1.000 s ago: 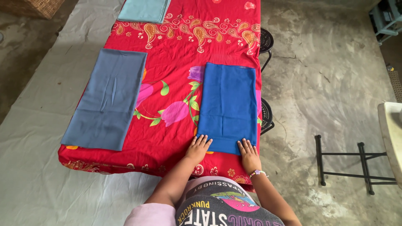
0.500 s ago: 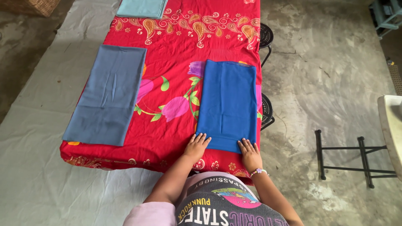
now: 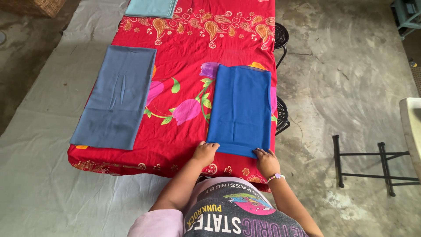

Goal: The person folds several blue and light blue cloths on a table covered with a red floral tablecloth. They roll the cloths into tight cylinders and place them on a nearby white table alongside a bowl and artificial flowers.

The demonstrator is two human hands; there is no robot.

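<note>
Head cam view, looking down at a worktop (image 3: 184, 145) covered w/ a red floral cloth. A folded royal-blue cloth (image 3: 240, 109) lies on the right half, its near short edge close to the worktop's front edge. Left hand (image 3: 204, 152) grips the near-left corner, fingers curled shut on the fabric; right hand (image 3: 265, 160) pinches the near-right corner the same way (a beaded bracelet sits on that wrist). A sec ago both hands lay flat, fingers spread, pressing on that near edge; now they've closed around the corners, so the pressing looks finished and the cloth appears ready to be lifted or folded over, tho it hasn't left the surface yet. To the left, well apart, lies a slate-blue folded cloth (image 3: 116, 96); a pale teal cloth (image 3: 151, 8) sits at the far end. Black stools (image 3: 280, 39) stand beside the worktop on a concrete floor (image 3: 351, 79).
</note>
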